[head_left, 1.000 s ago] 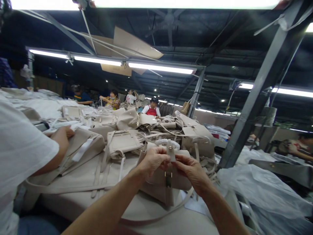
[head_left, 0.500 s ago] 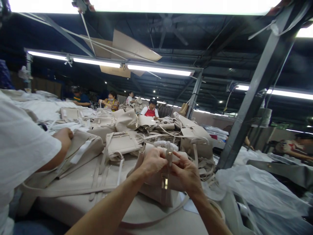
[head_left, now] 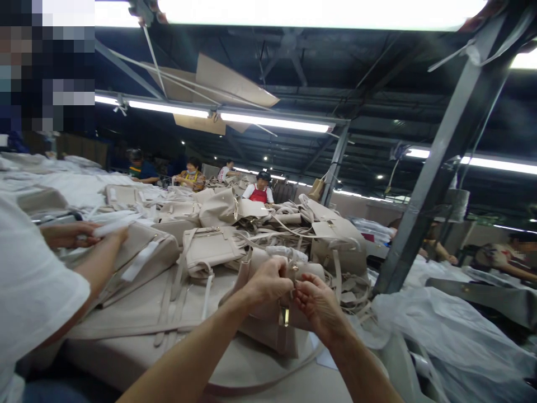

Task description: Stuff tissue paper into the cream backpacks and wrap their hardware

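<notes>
A beige handbag (head_left: pixel 268 330) stands in front of me, with a gold clasp (head_left: pixel 286 316) low on its front and a handle wrapped in clear plastic (head_left: pixel 287 253) on top. My left hand (head_left: pixel 271 280) has its fingers closed on the bag's strap, just under a small gold stud (head_left: pixel 295 268). From the right, my right hand (head_left: pixel 316 299) pinches the same strap close to the left fingertips. The fingers hide most of that strap.
Beige bags (head_left: pixel 210 246) and loose straps are heaped beyond. At the left, a person in a white top (head_left: pixel 37 280) handles another bag. A metal post (head_left: pixel 432 151) and plastic sheeting (head_left: pixel 453 330) are at the right.
My fingers have moved slightly down the strap, and my right hand's fingers have drawn together. The person at the left has leaned back, and both their hands now show with a white strip.
</notes>
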### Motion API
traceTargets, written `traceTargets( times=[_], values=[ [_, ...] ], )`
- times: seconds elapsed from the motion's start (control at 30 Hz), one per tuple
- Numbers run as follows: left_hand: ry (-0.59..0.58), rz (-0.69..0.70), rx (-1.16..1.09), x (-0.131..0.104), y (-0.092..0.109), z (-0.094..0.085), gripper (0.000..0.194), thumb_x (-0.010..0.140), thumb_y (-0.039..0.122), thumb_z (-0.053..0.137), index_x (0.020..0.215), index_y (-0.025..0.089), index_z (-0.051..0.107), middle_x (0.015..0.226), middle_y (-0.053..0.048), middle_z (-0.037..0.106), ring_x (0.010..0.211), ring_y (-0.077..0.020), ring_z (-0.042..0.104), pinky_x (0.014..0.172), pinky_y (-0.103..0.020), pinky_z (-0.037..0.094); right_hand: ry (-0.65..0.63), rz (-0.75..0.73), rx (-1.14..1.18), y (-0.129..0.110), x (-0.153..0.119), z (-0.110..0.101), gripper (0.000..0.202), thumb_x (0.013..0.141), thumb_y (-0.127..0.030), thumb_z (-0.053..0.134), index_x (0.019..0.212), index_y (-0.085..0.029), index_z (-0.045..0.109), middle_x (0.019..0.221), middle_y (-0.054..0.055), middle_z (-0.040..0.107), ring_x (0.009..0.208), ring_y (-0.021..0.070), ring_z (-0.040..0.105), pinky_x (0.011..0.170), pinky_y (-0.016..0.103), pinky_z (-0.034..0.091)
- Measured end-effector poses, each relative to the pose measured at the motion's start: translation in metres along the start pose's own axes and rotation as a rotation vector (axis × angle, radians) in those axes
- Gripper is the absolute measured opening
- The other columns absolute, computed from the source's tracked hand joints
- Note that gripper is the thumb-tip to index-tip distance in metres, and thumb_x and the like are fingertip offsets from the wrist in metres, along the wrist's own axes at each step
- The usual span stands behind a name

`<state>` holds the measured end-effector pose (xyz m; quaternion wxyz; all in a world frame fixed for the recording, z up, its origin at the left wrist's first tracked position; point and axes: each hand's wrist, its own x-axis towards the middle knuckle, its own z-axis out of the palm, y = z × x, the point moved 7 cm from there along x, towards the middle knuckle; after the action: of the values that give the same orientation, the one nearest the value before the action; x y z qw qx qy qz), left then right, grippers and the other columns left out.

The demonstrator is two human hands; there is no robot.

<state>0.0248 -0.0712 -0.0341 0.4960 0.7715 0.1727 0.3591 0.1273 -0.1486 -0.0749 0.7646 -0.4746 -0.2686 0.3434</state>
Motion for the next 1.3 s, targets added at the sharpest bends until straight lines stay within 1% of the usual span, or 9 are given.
traceTargets(
  times=[0.13, 0.27, 0.37, 0.53, 0.63, 0.77, 1.0, 1.13, 1.3],
  values=[
    [0.168, 0.110, 0.274, -0.006, 0.009, -0.004, 0.015, 0.061, 0.005, 0.055, 0.065, 0.019, 0.050, 0.057, 0.005, 0.040, 0.058, -0.0125, 0.042, 0.057, -0.025, 0.031, -0.041, -0.062, 0.010, 0.002, 0.000, 0.002, 0.050, 0.050, -0.025, 0.087, 0.092, -0.021, 0.061, 0.069, -0.004, 0.070, 0.057, 0.0098, 0.062, 0.054, 0.018, 0.049],
    [-0.054, 0.038, -0.059, -0.003, -0.008, 0.008, 0.005, 0.065, 0.015, 0.057, 0.070, 0.015, 0.056, 0.061, 0.003, 0.050, 0.055, -0.0103, 0.045, 0.053, -0.022, 0.035, -0.162, -0.179, -0.109, -0.005, -0.008, 0.004, 0.051, 0.059, -0.031, 0.085, 0.104, -0.020, 0.065, 0.075, -0.003, 0.071, 0.065, 0.0098, 0.062, 0.061, 0.019, 0.049],
    [-0.185, -0.064, -0.337, -0.003, -0.018, 0.014, 0.013, 0.062, 0.022, 0.062, 0.072, 0.013, 0.059, 0.063, 0.001, 0.054, 0.051, -0.0090, 0.048, 0.050, -0.021, 0.039, -0.159, -0.247, -0.181, -0.010, -0.011, 0.004, 0.049, 0.058, -0.032, 0.086, 0.102, -0.020, 0.067, 0.076, -0.002, 0.072, 0.067, 0.0113, 0.063, 0.062, 0.020, 0.049],
    [-0.211, -0.121, -0.411, -0.007, -0.020, 0.014, 0.018, 0.058, 0.022, 0.066, 0.072, 0.011, 0.063, 0.061, 0.000, 0.059, 0.052, -0.0107, 0.054, 0.050, -0.021, 0.041, -0.170, -0.228, -0.156, -0.003, -0.010, 0.011, 0.052, 0.056, -0.035, 0.086, 0.102, -0.020, 0.066, 0.079, 0.000, 0.073, 0.069, 0.0173, 0.066, 0.066, 0.029, 0.053],
    [-0.240, -0.149, -0.410, -0.011, -0.021, 0.016, 0.020, 0.057, 0.025, 0.070, 0.070, 0.011, 0.062, 0.062, -0.001, 0.061, 0.053, -0.0115, 0.056, 0.051, -0.022, 0.042, -0.153, -0.165, -0.178, 0.005, -0.006, 0.008, 0.060, 0.057, -0.035, 0.086, 0.109, -0.017, 0.062, 0.076, 0.001, 0.072, 0.061, 0.0144, 0.063, 0.055, 0.024, 0.047],
    [-0.202, -0.211, -0.472, -0.018, -0.027, 0.014, 0.026, 0.055, 0.021, 0.073, 0.076, 0.012, 0.061, 0.065, 0.000, 0.062, 0.054, -0.0112, 0.057, 0.054, -0.023, 0.046, -0.141, -0.201, -0.243, -0.001, -0.004, 0.005, 0.063, 0.056, -0.030, 0.084, 0.111, -0.015, 0.057, 0.065, -0.002, 0.069, 0.048, 0.0082, 0.053, 0.047, 0.019, 0.038],
    [-0.199, -0.443, -0.743, -0.030, -0.039, 0.019, 0.034, 0.046, -0.001, 0.064, 0.072, 0.016, 0.051, 0.062, 0.002, 0.062, 0.058, -0.0134, 0.063, 0.054, -0.021, 0.050, -0.249, -0.210, -0.268, -0.014, -0.016, 0.014, 0.059, 0.062, -0.024, 0.075, 0.115, -0.019, 0.049, 0.060, -0.008, 0.063, 0.050, 0.0102, 0.056, 0.053, 0.023, 0.043],
    [-0.143, -0.455, -0.767, -0.029, -0.042, 0.017, 0.029, 0.048, -0.005, 0.054, 0.066, 0.016, 0.049, 0.055, 0.004, 0.057, 0.051, -0.0099, 0.059, 0.050, -0.017, 0.047, -0.258, -0.211, -0.305, -0.015, -0.020, 0.014, 0.060, 0.063, -0.023, 0.072, 0.118, -0.019, 0.047, 0.067, -0.004, 0.068, 0.055, 0.0122, 0.061, 0.055, 0.024, 0.044],
    [-0.191, -0.498, -0.767, -0.025, -0.045, 0.013, 0.024, 0.053, -0.006, 0.054, 0.064, 0.014, 0.050, 0.054, 0.004, 0.054, 0.041, -0.0050, 0.050, 0.041, -0.012, 0.038, -0.237, -0.277, -0.459, -0.007, -0.016, 0.013, 0.059, 0.063, -0.027, 0.069, 0.117, -0.019, 0.047, 0.072, -0.002, 0.070, 0.064, 0.0176, 0.066, 0.065, 0.031, 0.049]
  ],
)
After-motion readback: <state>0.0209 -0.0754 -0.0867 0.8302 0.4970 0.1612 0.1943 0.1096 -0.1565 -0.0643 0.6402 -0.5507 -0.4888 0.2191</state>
